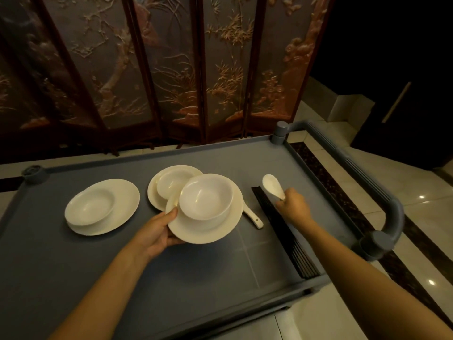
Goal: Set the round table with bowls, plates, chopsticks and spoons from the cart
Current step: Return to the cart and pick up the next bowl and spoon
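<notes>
My left hand (159, 233) grips the near-left rim of a white plate (215, 231) lifted above the grey cart top (122, 266); a white bowl (206, 196) sits on that plate, tilted slightly. My right hand (293, 206) holds a white spoon (272, 186) by its handle, its scoop pointing away from me. A second spoon (252, 218) lies on the cart, partly under the lifted plate. Black chopsticks (286, 236) lie in a long row along the cart's right side, just below my right hand.
Two more plate-and-bowl sets stand on the cart: one at the left (103, 207), one behind the lifted plate (171, 182). The cart's grey handle (389, 200) curves along the right. A carved folding screen (171, 69) stands behind the cart. The floor is pale tile (429, 229).
</notes>
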Action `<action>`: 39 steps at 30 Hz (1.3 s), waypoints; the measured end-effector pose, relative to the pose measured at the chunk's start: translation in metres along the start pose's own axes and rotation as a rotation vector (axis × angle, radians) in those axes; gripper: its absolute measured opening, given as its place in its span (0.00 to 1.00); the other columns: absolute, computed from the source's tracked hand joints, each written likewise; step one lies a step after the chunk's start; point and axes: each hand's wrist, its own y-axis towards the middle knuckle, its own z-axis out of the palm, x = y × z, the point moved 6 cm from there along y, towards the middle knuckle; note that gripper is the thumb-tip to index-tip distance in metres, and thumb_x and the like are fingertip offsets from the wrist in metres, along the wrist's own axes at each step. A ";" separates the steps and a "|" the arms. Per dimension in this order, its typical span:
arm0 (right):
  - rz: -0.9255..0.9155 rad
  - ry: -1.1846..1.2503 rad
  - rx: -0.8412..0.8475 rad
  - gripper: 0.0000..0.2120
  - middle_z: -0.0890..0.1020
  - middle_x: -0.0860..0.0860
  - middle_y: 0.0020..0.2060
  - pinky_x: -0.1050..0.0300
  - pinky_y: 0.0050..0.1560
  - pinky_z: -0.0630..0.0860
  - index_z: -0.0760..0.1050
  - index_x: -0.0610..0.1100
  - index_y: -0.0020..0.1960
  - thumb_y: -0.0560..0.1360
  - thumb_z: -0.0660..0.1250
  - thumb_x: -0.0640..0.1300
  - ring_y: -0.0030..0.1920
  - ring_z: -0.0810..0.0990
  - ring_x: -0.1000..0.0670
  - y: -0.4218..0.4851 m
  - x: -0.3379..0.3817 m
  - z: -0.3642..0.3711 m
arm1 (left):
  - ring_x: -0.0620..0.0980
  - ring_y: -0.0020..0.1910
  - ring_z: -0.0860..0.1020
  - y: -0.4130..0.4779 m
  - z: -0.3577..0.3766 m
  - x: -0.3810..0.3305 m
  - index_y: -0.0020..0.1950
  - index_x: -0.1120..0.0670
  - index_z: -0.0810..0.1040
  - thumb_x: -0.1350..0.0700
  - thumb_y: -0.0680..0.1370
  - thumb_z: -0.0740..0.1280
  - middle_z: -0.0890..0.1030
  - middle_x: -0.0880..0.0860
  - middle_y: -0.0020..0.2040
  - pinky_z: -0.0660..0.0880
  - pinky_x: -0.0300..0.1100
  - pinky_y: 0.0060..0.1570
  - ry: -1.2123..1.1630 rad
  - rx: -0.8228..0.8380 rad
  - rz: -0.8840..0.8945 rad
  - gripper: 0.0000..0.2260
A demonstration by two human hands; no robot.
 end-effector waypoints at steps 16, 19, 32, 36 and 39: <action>-0.022 -0.308 0.369 0.13 0.78 0.43 0.47 0.56 0.43 0.70 0.74 0.38 0.55 0.77 0.62 0.46 0.43 0.74 0.48 -0.031 -0.054 0.007 | 0.51 0.50 0.78 0.016 0.040 -0.002 0.61 0.47 0.70 0.54 0.81 0.58 0.79 0.49 0.52 0.82 0.46 0.34 0.007 0.066 -0.003 0.10; -0.028 -0.280 0.363 0.13 0.77 0.44 0.46 0.55 0.45 0.71 0.74 0.39 0.54 0.77 0.61 0.47 0.43 0.74 0.48 -0.030 -0.052 0.009 | 0.51 0.51 0.78 0.017 0.041 -0.001 0.61 0.47 0.70 0.55 0.80 0.58 0.80 0.50 0.52 0.82 0.46 0.34 0.003 0.067 -0.008 0.10; 0.004 -0.436 0.352 0.16 0.78 0.44 0.55 0.52 0.51 0.74 0.70 0.41 0.58 0.75 0.63 0.49 0.53 0.79 0.44 -0.030 -0.041 0.016 | 0.51 0.52 0.78 0.020 0.042 0.006 0.63 0.48 0.70 0.55 0.80 0.58 0.80 0.50 0.53 0.82 0.47 0.36 0.004 0.067 -0.022 0.12; 0.053 -0.479 0.293 0.17 0.79 0.45 0.55 0.54 0.49 0.74 0.69 0.42 0.60 0.76 0.61 0.51 0.54 0.79 0.44 -0.029 -0.041 0.016 | 0.51 0.51 0.78 0.019 0.042 0.006 0.63 0.48 0.70 0.54 0.80 0.58 0.80 0.50 0.53 0.82 0.47 0.35 0.012 0.063 -0.018 0.11; 0.046 -0.524 0.273 0.17 0.79 0.44 0.56 0.54 0.49 0.74 0.69 0.41 0.61 0.77 0.60 0.50 0.55 0.79 0.44 -0.029 -0.041 0.017 | 0.51 0.51 0.78 0.019 0.043 0.005 0.62 0.48 0.70 0.54 0.81 0.57 0.80 0.49 0.52 0.82 0.49 0.37 0.019 0.059 -0.009 0.11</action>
